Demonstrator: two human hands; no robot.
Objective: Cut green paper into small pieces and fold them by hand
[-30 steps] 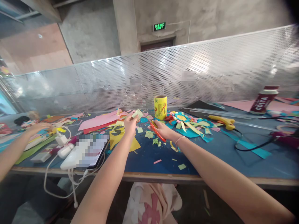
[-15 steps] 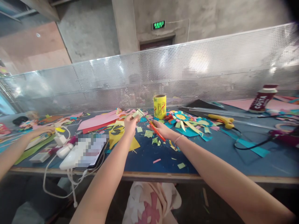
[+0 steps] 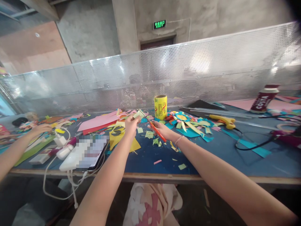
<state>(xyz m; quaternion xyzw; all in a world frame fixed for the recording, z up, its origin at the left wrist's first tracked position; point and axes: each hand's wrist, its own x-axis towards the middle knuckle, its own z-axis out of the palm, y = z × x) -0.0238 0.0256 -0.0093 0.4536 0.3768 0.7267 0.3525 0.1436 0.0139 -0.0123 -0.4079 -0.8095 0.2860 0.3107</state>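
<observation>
1. Paper scrap [image 3: 137, 115], pale green, sits up above the blue table [image 3: 145, 157], pinched in the left hand [image 3: 130, 123].
2. Scissors [image 3: 154, 127] with orange handles are gripped in the right hand [image 3: 162, 129], blades angled up to the scrap's edge.
3. Just behind the hands stands a yellow roll [image 3: 161, 107]; cut paper bits [image 3: 150, 135] litter the table below.
4. Far left, another person's hand [image 3: 41, 128] rests on coloured paper.

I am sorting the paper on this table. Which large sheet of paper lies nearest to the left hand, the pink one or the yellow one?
The yellow sheet, with black marks on it, lies just below the left hand. The pink sheet lies farther to the left.
</observation>
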